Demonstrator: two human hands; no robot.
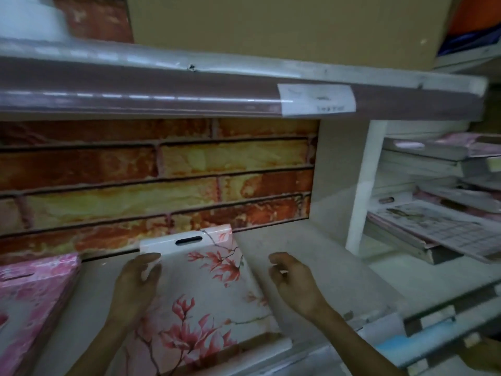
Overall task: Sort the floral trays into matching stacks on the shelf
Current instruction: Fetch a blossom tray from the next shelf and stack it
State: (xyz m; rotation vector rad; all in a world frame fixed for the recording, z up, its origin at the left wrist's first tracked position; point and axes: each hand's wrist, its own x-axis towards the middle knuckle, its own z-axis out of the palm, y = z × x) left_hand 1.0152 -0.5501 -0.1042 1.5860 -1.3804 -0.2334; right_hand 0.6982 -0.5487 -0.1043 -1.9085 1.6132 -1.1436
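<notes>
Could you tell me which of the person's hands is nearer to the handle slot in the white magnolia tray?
Left. The left hand rests on the magnolia tray just below and left of the handle slot; the right hand hovers off the tray's right edge, farther away.

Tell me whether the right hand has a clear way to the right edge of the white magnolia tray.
Probably yes. The right hand hovers just beside the white magnolia tray, fingers loosely curled and holding nothing, with only bare shelf between them.

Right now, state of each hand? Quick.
Left hand: open, fingers resting on the magnolia tray near its handle slot.
Right hand: open, loosely curled, holding nothing, just right of that tray.
</notes>
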